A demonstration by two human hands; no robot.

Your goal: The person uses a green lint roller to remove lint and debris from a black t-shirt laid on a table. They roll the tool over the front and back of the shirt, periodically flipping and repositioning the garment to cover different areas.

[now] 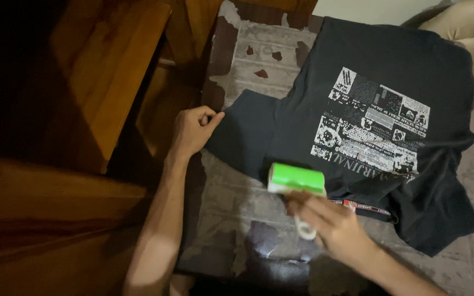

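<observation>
Landmark: black T-shirt (357,82), spread flat with its white printed graphic up on a worn, peeling surface (231,203). Collar end points toward the person, hem away.

Lint roller (296,179): green drum, white handle. Sits at the shirt's near edge, just left of the collar, drum touching the fabric. Drum's long axis runs roughly left-right, parallel to the shirt's near edge; handle points back from the drum toward the person.

Right hand (330,222): closed around the roller handle, fingers wrapped, slightly motion-blurred. Lies just off the shirt's near edge on the person's side, forearm coming in from lower right. The shirt body lies ahead and to the right of this hand; the printed graphic is up and right of the drum. This is the hand nearer the roller.

Left hand (193,129): pinching the tip of the shirt's sleeve at its far left corner, fingers curled shut on the cloth, sleeve looks drawn taut out to the left. Forearm runs up from the bottom edge, left of the shirt, wrist about straight.

Hands are apart, roller between them along the shirt's near-left edge.

Wooden furniture (111,71) left of the shirt, dim. Beige cushion (467,27) beyond the shirt's far right corner.
</observation>
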